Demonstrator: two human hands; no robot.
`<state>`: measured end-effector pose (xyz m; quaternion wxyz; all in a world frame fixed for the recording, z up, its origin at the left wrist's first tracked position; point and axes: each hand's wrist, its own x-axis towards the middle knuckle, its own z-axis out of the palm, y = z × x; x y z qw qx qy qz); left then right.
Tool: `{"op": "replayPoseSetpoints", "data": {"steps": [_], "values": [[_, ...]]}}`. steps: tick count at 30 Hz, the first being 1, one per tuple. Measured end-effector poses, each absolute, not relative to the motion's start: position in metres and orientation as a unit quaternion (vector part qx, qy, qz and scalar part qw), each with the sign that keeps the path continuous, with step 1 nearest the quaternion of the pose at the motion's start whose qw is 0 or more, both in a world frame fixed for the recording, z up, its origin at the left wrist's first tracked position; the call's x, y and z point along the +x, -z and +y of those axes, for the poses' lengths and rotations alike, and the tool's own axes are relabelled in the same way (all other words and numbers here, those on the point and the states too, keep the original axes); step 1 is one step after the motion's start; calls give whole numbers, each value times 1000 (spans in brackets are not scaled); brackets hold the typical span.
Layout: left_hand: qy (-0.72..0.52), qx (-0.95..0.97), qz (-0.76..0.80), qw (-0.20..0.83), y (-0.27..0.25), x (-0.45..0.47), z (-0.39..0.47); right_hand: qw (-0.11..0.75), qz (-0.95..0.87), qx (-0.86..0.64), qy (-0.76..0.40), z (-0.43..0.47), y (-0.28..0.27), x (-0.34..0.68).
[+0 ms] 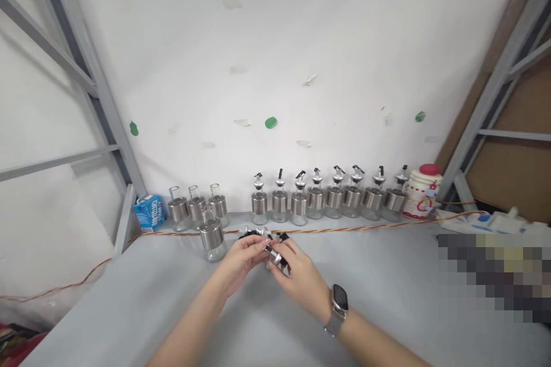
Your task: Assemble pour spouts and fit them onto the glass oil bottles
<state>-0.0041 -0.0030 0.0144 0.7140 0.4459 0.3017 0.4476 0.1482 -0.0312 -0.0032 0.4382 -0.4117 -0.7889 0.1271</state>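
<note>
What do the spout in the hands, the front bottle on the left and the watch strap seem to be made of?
Spout: bright silver, metal or metal-look plastic; its black parts look like plastic or rubber.
Front bottle: probably clear, glossy glass, as it is see-through; its sleeve has a satin, steel-like sheen.
Watch strap: dull grey, perhaps metal mesh; weave too small to tell.
</note>
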Motion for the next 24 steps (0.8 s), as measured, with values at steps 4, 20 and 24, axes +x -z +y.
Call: {"op": "replayPoseSetpoints", "data": {"steps": [4, 20, 24], "values": [[-431, 454, 304, 718, -16, -7, -3, 432, -790, -417, -127, -32, 4, 148], [-411, 455, 315, 725, -13, -10, -1, 421, -781, -442, -132, -32, 3, 147], [-404, 475, 326, 710, -13, -12, 0, 418, -780, -443, -144, -32, 2, 147]]}}
